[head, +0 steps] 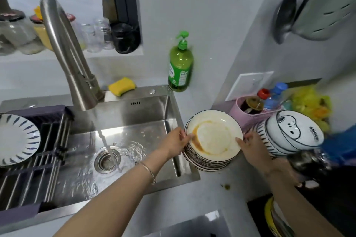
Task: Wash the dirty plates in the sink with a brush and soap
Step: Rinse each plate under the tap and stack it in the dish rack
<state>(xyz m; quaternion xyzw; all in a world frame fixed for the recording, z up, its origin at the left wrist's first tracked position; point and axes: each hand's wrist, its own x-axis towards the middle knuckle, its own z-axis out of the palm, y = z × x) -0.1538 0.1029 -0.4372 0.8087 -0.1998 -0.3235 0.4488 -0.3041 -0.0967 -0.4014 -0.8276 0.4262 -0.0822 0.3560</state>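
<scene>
The left hand point(176, 143) and right hand point(252, 149) clasp opposite edges of the stack of dirty plates point(213, 138), fingers curled round the rims. It sits on the table just beside the sink point(146, 113), probably gripped on both sides to lift it steadily toward the running water point(105, 140).

Your top plate point(213, 136) is cream with a dark rim line and an orange-brown smear; the stack point(206, 164) under it shows dark-striped edges. To your left, the rack plate point(15, 138) is white with blue dashes. Soap bottle point(180, 67): green. Sponge point(121, 85): yellow. Bowls point(296, 132): white, black stripes and a black cartoon outline. Holder point(238, 114): pink. Sink point(134, 114): steel grey.
</scene>
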